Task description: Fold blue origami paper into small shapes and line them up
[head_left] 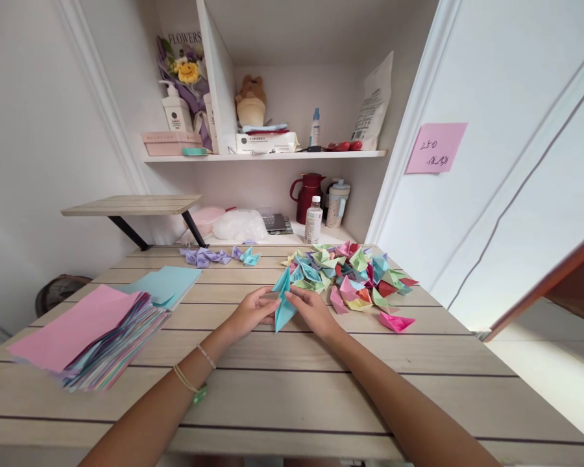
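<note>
1. Just left of the paper-boat pile (353,285), the left hand (253,308) and right hand (316,312) hold a turquoise paper boat (283,316), fingers pinched closely on it.
2. Behind the pile stand a labelled bottle (313,222), red thermos jug (309,194) and lidded tumbler (338,206), contents indiscernible.
3. Left of the pile lies a paper stack (92,331).

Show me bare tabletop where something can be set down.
Bare tabletop lies between the left forearm and right forearm, and right of the latter, nearer than the magenta boat. A narrower strip separates the left forearm from the paper stack. It's crowded beyond the right hand, where folded paper boats are heaped.
</note>
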Demonstrator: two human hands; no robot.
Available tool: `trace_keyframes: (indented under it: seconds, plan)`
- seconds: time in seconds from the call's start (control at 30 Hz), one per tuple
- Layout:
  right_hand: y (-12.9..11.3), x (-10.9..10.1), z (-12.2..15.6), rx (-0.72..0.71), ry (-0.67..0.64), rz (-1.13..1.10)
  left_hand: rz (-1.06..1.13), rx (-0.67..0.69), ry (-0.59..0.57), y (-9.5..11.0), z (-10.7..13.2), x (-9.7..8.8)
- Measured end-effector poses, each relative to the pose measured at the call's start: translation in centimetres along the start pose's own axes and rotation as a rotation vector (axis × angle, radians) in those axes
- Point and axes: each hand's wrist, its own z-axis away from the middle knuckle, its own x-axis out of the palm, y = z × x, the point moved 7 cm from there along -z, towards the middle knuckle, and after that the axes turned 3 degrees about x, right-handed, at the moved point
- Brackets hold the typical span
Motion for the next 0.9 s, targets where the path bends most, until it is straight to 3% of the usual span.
trace_keyframes:
  seconds: [0.33, 0.5, 0.67, 0.8, 0.9]
  plan:
    - [0.0, 0.4, 0.3, -0.051, 0.009, 0.275, -0.353, 0.272, -0.039, 2.0, 0.7, 1.0]
    - [-0.9, 1.9, 0.7, -0.143, 0.003, 0.377, -0.592, 0.405, 0.111, 2.6, 0.9, 0.4]
    - [-0.6, 2.6, 0.7, -0.116, 0.017, 0.323, -0.909, 0.414, 0.234, 2.9, 0.9, 0.0]
    - [-0.1, 2.4, 0.6, -0.093, 0.136, 0.242, -1.123, 0.374, 0.27, 2.8, 0.8, 0.0]
    - [0.3, 2.1, 0.6, -0.081, 0.222, 0.204, -1.184, 0.428, 0.296, 2.9, 0.8, 0.3]
